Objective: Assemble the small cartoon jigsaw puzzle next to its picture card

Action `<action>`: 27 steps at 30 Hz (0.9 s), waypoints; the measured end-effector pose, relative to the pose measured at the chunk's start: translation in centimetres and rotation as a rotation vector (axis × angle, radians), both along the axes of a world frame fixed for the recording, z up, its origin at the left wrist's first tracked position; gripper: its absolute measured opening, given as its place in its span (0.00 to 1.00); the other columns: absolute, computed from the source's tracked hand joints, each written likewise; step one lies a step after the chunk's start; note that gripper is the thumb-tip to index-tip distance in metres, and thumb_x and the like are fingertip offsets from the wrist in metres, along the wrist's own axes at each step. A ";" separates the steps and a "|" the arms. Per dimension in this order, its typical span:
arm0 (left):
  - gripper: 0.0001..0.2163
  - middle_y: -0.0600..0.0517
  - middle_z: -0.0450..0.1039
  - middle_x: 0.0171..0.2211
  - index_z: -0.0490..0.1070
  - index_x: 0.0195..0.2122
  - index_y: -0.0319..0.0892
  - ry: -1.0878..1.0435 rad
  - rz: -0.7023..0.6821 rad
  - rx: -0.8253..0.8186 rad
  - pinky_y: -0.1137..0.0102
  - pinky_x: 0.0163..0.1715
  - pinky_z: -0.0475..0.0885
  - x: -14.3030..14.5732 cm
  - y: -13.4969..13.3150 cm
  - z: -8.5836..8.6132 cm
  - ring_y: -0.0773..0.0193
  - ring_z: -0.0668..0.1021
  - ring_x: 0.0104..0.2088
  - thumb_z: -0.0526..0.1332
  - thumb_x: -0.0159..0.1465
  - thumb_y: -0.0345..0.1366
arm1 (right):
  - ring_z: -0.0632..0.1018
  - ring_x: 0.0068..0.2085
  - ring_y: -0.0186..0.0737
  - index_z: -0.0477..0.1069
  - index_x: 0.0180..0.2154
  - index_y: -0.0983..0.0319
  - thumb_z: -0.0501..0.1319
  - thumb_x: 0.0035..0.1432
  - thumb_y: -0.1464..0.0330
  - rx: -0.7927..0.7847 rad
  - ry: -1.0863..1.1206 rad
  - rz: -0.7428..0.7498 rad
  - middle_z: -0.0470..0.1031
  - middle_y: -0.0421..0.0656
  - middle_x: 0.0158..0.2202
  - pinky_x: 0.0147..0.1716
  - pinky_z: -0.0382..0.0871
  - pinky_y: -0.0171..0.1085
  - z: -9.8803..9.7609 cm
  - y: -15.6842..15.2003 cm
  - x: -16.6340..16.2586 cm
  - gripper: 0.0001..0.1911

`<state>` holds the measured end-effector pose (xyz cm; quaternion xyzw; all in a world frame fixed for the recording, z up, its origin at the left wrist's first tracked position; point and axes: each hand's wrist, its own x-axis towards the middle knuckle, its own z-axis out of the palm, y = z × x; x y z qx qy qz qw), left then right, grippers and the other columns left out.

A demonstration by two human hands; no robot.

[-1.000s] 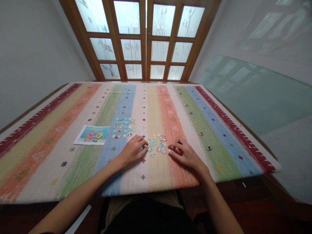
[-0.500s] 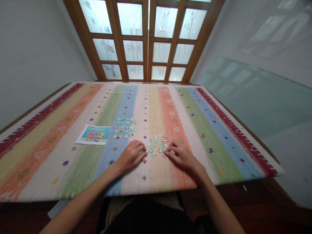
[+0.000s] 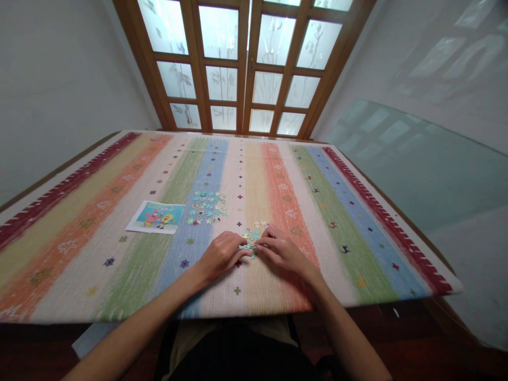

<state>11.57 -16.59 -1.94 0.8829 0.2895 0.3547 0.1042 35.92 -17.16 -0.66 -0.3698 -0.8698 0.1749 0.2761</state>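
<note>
Over the near middle of the striped cloth, my left hand (image 3: 224, 254) and my right hand (image 3: 281, 250) have their fingertips close together. Between thumb and forefinger, my left hand holds a small turquoise jigsaw piece (image 3: 246, 246) at the edge of a loose cluster. My right hand is pinched on another piece, mostly hidden by its fingers. Several jigsaw pieces (image 3: 251, 233) lie just beyond the fingertips, and some are covered by my right hand. Farther left, a second group of mostly turquoise pieces (image 3: 206, 206) is spread out on the blue stripe.
A printed cartoon picture (image 3: 156, 217) lies flat to the left of the spread pieces. The patterned tablecloth (image 3: 159, 280) covers the large table. Wooden doors with frosted panes (image 3: 243, 69) stand behind it, and a pale glass panel (image 3: 420, 159) is at the right wall.
My right hand has moved left, from the right side of the cluster to meet my left hand. My left hand has shifted slightly right. The view has tilted a little.
</note>
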 end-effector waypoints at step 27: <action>0.08 0.48 0.75 0.35 0.74 0.40 0.41 0.102 -0.119 -0.016 0.67 0.37 0.73 -1.4 2.2 1.0 0.61 0.75 0.36 0.55 0.74 0.32 | 0.75 0.40 0.43 0.80 0.44 0.59 0.58 0.72 0.65 0.002 0.111 -0.070 0.76 0.45 0.36 0.43 0.69 0.42 -1.1 0.5 -1.6 0.12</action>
